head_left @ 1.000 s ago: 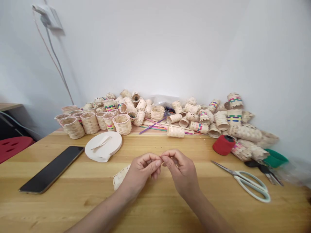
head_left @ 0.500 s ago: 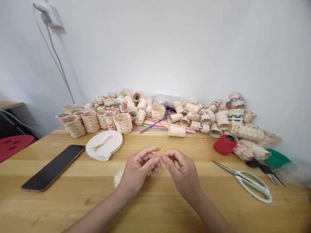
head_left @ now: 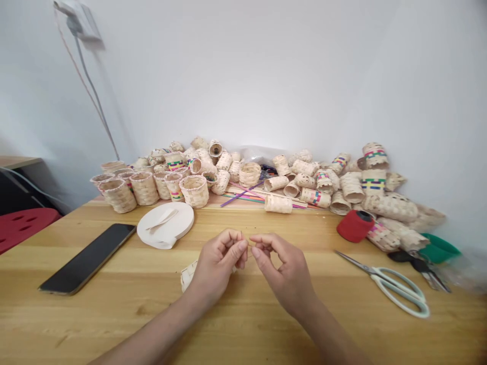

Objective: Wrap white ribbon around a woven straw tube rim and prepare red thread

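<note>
Head view: both my hands face each other over the desk (head_left: 266, 324), fingertips near but apart. Left hand (head_left: 217, 258): thumb pressed to curled fingers, closed; what it grips, if anything, is too fine to make out. Right hand (head_left: 287, 268): forefinger stretched toward the left one, thumb tip below it, slightly parted; cannot tell whether something thin lies between. Pale woven piece (head_left: 187, 276) lies by my left wrist, mostly hidden behind it. Scissors (head_left: 368, 269) to the right, well apart; red cone (head_left: 352, 227) farther off.

I judge this fine fingertip work: best to keep the left pinch firm, let the right make small movements only, and hold the tips close together in plain sight.

Against half a second ago: left forefinger, then raised and straight, now curls down to the thumb; right forefinger reaches out straighter. Woven piece and scissors look unmoved.
</note>
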Motion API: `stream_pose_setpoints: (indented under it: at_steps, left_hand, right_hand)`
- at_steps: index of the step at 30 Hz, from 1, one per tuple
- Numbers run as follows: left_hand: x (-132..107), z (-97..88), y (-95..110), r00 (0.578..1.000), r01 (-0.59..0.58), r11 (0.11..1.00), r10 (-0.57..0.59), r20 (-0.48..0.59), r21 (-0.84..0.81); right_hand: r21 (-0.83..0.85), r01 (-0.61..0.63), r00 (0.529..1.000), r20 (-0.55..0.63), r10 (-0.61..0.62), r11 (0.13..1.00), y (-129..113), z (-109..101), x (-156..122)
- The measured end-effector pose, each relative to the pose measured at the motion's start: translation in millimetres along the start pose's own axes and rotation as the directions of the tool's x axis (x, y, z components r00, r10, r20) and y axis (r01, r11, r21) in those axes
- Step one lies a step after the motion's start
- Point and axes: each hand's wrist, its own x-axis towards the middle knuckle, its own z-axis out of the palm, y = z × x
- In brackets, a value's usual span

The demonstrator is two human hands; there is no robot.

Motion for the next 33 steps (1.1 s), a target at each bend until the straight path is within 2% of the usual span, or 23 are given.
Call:
stream_pose_setpoints:
  at_steps: [3, 8, 12, 14, 18, 23, 29, 33]
  left_hand:
    - [0.3, 0.6, -1.5, 1.0, 0.001, 1.0, -0.001, 0.004, -0.01]
    - [1.2, 3.2, -1.9, 1.0, 0.023, 1.0, -0.024, -0.009, -0.019]
    - [3.4, 3.4, 1.0, 0.991, 0.072, 0.991, -0.084, -0.108, -0.112]
    - [4.5, 3.0, 0.7, 0.985, 0.098, 0.977, -0.123, -0.124, -0.187]
    - [3.2, 2.9, -5.2, 0.982, 0.17, 0.95, -0.185, -0.034, -0.264]
    - [-0.3, 4.0, -9.3, 0.982, 0.19, 0.948, -0.186, 0.041, -0.254]
    - [-0.4, 4.9, -5.7, 0.978, 0.207, 0.947, -0.198, 0.061, -0.246]
    - [0.0, 5.0, -5.7, 0.977, 0.214, 0.942, -0.205, 0.063, -0.257]
  right_hand:
    - [-0.083, 0.066, 0.998, -0.006, -0.067, 0.994, -0.8, 1.8, 0.3]
    - [-0.174, 0.103, 0.994, -0.014, -0.107, 0.979, -1.7, 3.0, 0.5]
    - [-0.182, 0.048, 0.994, -0.091, -0.065, 0.982, -1.9, -1.4, 2.0]
    - [-0.166, 0.009, 0.992, -0.123, -0.029, 0.986, -1.6, -3.9, 3.1]
    - [-0.132, -0.043, 0.989, -0.144, 0.023, 0.99, -0.7, -5.7, 4.6]
    - [-0.097, -0.08, 0.983, -0.175, 0.062, 0.992, -1.0, -5.2, 4.0]
    - [-0.092, -0.071, 0.985, -0.164, 0.056, 0.993, -1.0, -5.9, 3.8]
    - [-0.053, -0.117, 0.981, -0.159, 0.108, 0.992, 1.0, -3.3, 4.9]
